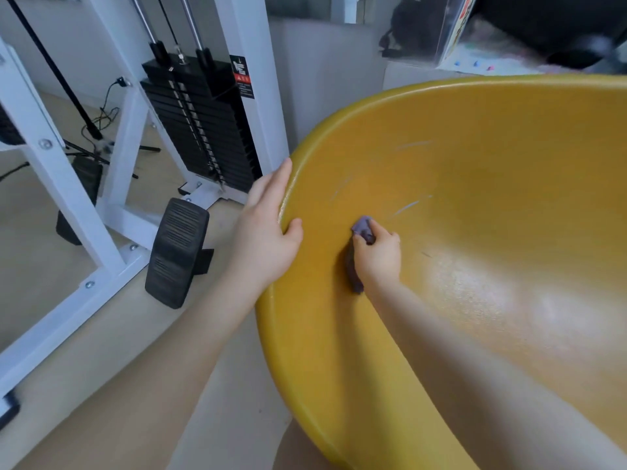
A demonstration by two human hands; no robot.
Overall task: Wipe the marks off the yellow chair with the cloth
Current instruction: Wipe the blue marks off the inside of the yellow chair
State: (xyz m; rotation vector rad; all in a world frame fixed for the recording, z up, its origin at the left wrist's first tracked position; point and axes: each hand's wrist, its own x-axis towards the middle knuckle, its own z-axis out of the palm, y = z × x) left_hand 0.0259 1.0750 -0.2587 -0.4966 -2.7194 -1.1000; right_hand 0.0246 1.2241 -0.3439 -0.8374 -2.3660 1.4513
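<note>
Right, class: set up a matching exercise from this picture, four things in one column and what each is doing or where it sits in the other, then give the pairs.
Things:
1. left hand
2. right hand
3. cloth
4. black pedal

States:
A. on the floor by the white frame
B. bunched, pressed to the chair's inside
C. gripping the chair rim
D. closed round the cloth

Pairs: 1-C, 2-D, 3-B, 4-A

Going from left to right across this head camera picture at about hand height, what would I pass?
White machine frame → black foot pedal → left hand gripping the yellow chair's rim → purple cloth bunched in the right hand → pale marks inside the seat.
</note>
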